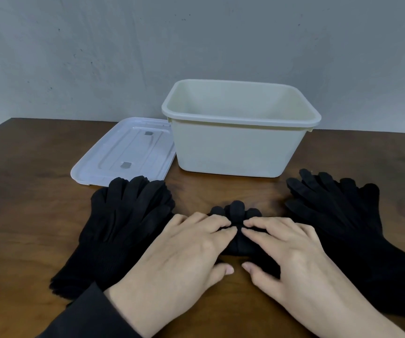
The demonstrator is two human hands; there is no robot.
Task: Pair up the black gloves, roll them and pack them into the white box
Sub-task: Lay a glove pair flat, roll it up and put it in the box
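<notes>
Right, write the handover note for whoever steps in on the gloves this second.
Left hand and right hand: both press down on the glove pair at table centre, fingertips meeting over it; only its finger ends stick out beyond them, apparently mid-roll.
Left glove stack lies flat beside the left hand; right glove stack lies beside the right hand.
White box stands open behind, with nothing visible inside, though its floor is hidden. Clear lid lies flat to its left.
Done: one pair taken and started.
Left: finish this roll, box it, then pair, roll and pack both stacks.
</notes>
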